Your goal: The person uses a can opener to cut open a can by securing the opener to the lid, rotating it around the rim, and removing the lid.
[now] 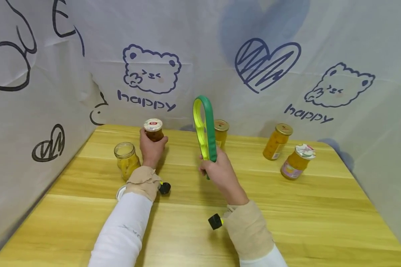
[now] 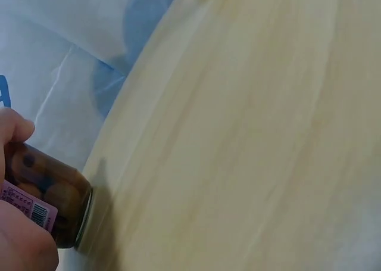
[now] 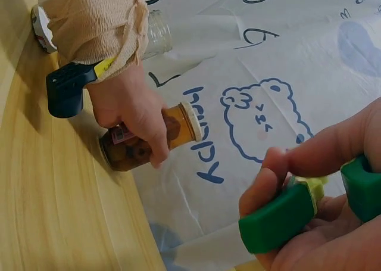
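At the back left, my left hand grips a glass jar of dark round fruit with a white lid. The left wrist view shows the jar's pink barcode label and its base right at the tabletop. Fingers and thumb wrap its sides, leaving the lid uncovered. My right hand holds a green jar opener by its handle end, its yellow-green scalloped loop pointing up, apart from the jar. In the right wrist view, the opener's green handle ends lie within the fingers.
An uncapped jar of yellow fruit stands left of my left wrist, with a white lid on the table nearby. Behind the opener is a gold-lidded jar. Two orange-filled jars stand right. A drawn-on white cloth hangs behind the wooden table.
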### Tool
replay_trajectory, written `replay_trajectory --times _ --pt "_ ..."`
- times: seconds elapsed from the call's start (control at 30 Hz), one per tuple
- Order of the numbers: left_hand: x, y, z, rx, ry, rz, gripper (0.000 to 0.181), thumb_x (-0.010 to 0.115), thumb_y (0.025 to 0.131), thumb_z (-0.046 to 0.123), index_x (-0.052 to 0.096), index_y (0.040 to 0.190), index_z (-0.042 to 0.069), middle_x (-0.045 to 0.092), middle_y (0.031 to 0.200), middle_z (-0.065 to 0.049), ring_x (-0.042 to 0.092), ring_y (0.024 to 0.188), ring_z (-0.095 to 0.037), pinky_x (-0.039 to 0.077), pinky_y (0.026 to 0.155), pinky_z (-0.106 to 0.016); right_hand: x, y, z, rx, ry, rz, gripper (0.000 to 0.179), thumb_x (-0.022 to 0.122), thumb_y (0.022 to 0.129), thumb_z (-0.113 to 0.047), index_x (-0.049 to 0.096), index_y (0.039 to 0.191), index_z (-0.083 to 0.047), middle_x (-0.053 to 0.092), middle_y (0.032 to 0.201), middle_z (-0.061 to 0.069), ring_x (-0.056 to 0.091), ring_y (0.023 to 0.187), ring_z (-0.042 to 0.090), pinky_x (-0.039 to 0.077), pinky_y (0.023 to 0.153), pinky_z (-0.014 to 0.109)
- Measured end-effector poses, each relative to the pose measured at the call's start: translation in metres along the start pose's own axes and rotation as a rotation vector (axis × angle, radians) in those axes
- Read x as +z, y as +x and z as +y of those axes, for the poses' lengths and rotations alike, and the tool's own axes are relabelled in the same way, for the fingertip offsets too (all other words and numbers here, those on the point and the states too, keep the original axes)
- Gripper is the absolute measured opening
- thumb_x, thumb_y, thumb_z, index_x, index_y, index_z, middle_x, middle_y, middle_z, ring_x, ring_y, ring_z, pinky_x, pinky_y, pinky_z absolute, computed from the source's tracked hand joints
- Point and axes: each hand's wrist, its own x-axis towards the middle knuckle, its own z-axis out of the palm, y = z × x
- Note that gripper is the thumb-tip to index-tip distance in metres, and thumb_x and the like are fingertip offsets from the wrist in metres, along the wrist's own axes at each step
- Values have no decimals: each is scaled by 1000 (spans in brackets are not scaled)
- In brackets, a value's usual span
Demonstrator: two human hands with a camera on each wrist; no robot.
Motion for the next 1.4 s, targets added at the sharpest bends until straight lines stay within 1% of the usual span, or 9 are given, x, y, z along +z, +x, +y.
replay_trajectory --times 0.1,0.17,0.27,0.4,0.5,0.67,0.83,1.13,1.4 --pt "1 -4 2 -43 -27 -24 79 77 85 8 35 153 10 48 152 -18 49 139 -35 44 118 -48 -1 0 1 -7 -16 -34 23 56 93 -2 54 116 -2 52 76 5 47 60 21 40 59 29" --pt "2 -7 4 -63 -41 -36 80 77 84 7 35 152 11 48 153 -18 49 139 -35 45 116 -48 -2 -1 1 -5 -38 -56 25 58 95 -6 53 120 -3 47 70 3 42 58 19 36 59 29" --pt "3 -10 5 -70 -59 -59 78 76 83 5 37 150 10 49 150 -19 50 135 -35 47 112 -48 -2 -1 1 24 -62 -78 34 62 97 -13 50 128 -7 42 67 -1 38 57 17 34 59 29" --pt "2 -14 8 -66 -75 -99 75 74 83 3 38 148 8 50 147 -19 52 130 -35 48 107 -48 -1 -2 3 44 -79 -89 38 65 96 -20 48 128 -9 38 64 -3 36 56 16 32 58 28" --pt "1 -17 10 -71 -75 -118 75 74 82 2 38 147 8 49 146 -20 51 129 -35 48 107 -49 -1 -2 3 47 -81 -81 36 65 95 -22 49 125 -10 38 64 -3 35 56 16 31 57 28" --pt "0 -19 12 -97 -49 -152 78 73 81 3 37 150 10 49 149 -18 51 133 -35 46 113 -49 -2 -2 3 64 -78 -60 34 65 94 -22 49 122 -13 37 66 -2 34 57 16 31 57 29" --pt "-1 -22 13 -109 -30 -190 81 74 81 2 35 152 10 48 151 -19 49 137 -35 44 117 -49 -2 -2 2 61 -88 -56 38 64 92 -18 48 126 -10 38 68 -1 35 57 16 32 58 28" --pt "-7 -33 18 -96 -35 -293 83 73 80 -3 34 153 8 49 150 -20 48 137 -37 42 119 -51 1 0 4 59 -120 -44 38 62 91 -17 49 127 -10 39 69 0 35 59 17 32 59 29" --pt "-11 -48 22 -77 5 -370 84 74 81 -1 34 154 5 49 150 -20 50 135 -36 42 118 -51 4 1 3 43 -135 -39 39 60 90 -16 50 127 -8 39 71 0 36 60 17 32 60 29"
